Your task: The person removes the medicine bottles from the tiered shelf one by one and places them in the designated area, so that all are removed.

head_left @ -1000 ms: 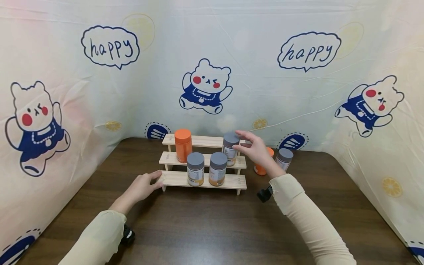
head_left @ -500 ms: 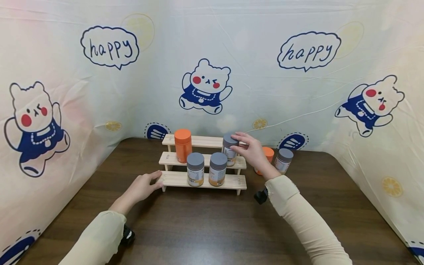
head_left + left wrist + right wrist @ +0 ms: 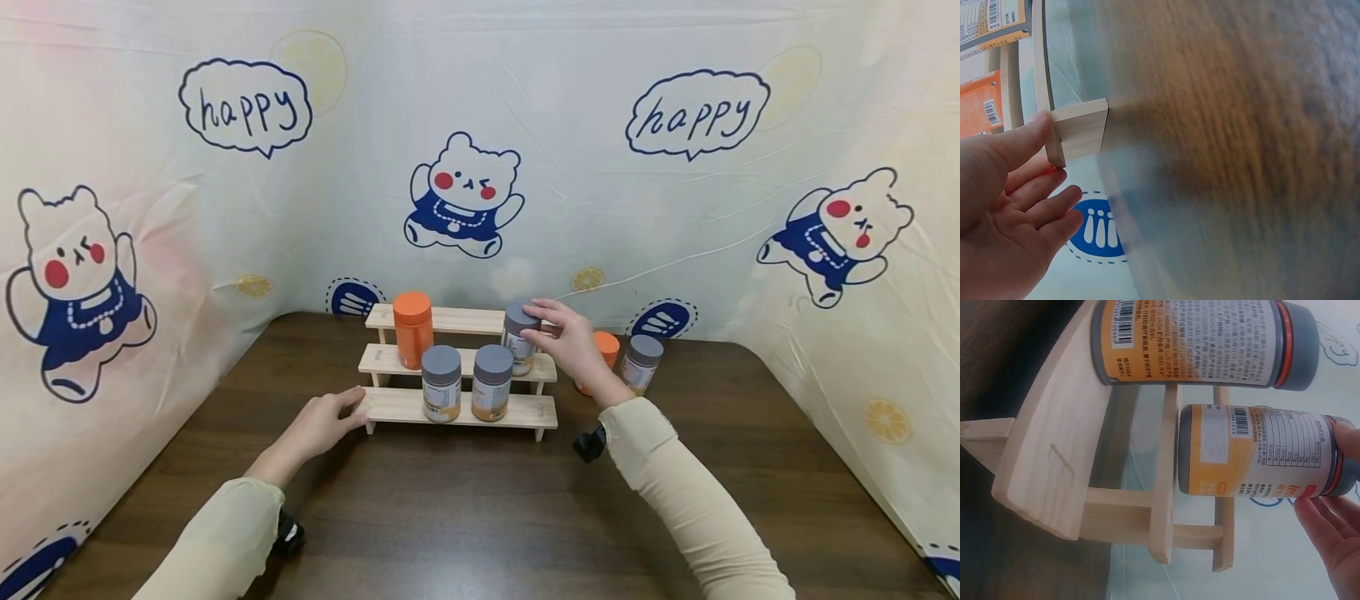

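A three-step wooden display rack (image 3: 534,408) stands on the table. My left hand (image 3: 322,423) pinches the left end of its lowest step; the left wrist view has the thumb on one side of the board (image 3: 1042,56) and a finger on the other. On the middle step, at the right, is a jar (image 3: 519,352) with a grey lid. My right hand (image 3: 572,337) holds this jar by its lid, fingers and thumb around it in the right wrist view. An orange jar (image 3: 413,333) occupies the same step's left side. Two more grey-lidded jars (image 3: 441,390) sit on the lowest step.
Right of the rack, on the brown table (image 3: 480,517), stand an orange-lidded jar (image 3: 609,347), partly behind my right hand, and a grey-lidded jar (image 3: 642,363). A printed cloth (image 3: 600,200) hangs behind and along both sides.
My right hand has shifted slightly left and its fingers have come in around the grey lid. The left hand and the jars have stayed in place.
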Available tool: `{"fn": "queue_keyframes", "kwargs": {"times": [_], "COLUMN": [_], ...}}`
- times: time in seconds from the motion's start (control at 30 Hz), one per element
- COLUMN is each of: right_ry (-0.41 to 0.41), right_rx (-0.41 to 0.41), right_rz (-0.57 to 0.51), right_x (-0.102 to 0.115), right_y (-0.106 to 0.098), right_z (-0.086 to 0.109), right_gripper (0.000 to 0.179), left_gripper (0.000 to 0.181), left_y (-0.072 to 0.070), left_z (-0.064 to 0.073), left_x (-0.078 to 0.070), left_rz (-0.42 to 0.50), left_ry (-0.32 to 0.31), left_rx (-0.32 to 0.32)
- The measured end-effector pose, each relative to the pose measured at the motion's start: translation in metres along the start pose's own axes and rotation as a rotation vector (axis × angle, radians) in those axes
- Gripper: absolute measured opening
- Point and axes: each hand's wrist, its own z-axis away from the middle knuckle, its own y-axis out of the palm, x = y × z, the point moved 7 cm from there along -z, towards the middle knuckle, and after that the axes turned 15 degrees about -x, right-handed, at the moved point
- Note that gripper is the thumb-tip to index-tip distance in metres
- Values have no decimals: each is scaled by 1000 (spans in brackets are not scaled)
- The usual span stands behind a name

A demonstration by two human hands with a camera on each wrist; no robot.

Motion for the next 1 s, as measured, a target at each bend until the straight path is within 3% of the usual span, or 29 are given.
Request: {"fn": "queue_keyframes", "kwargs": {"times": [0.13, 0.43, 0.67, 0.83, 1.0], "right_ry": [-11, -43, -32, -35, -62], "right_rx": [-12, -58, -99, -152, -203], "right_rz": [-34, 10, 42, 45, 71], "right_x": [1, 11, 42, 19, 14], "right_y": [-5, -27, -51, -73, -97], "right_z": [-1, -5, 0, -7, -9], "right_gripper": [40, 39, 36, 38, 39], "left_gripper": [50, 50, 50, 50, 50], "left_y": [0, 0, 0, 0, 0], "left_z": [0, -1, -1, 0, 1], "left_x": [0, 0, 1, 0, 0], "left_rz": [1, 5, 9, 8, 12], "left_ry": [2, 19, 11, 11, 17], "left_rx": [-4, -16, -10, -13, -24]}}
